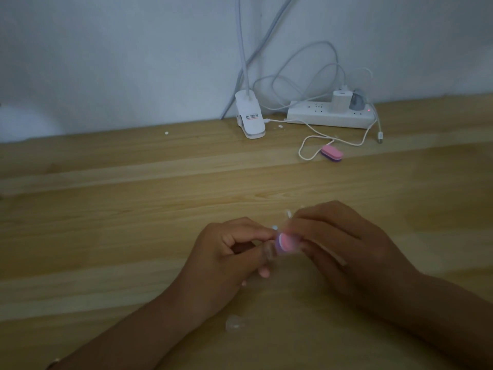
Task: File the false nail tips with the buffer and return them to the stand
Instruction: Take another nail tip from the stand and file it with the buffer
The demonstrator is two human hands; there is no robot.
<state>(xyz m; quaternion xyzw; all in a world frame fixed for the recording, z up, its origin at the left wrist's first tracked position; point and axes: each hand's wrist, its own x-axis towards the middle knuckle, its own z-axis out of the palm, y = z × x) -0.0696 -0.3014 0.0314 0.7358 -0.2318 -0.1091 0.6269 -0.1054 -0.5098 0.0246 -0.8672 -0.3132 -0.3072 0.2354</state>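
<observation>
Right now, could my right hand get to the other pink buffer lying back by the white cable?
Probably yes: only bare table lies between the right hand and that spare buffer. But the hand already grips a pink buffer, so it would need to set it down first.

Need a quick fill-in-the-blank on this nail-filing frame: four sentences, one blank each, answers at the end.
1. The right hand holds a ____ buffer against the false nail tip that the left hand pinches.
2. A second buffer lies on the ____ table, beside a white cable.
3. The clip lamp base stands to the ____ of the power strip.
4. The power strip's indicator light glows ____.

Missing words: pink; wooden; left; red.
</observation>
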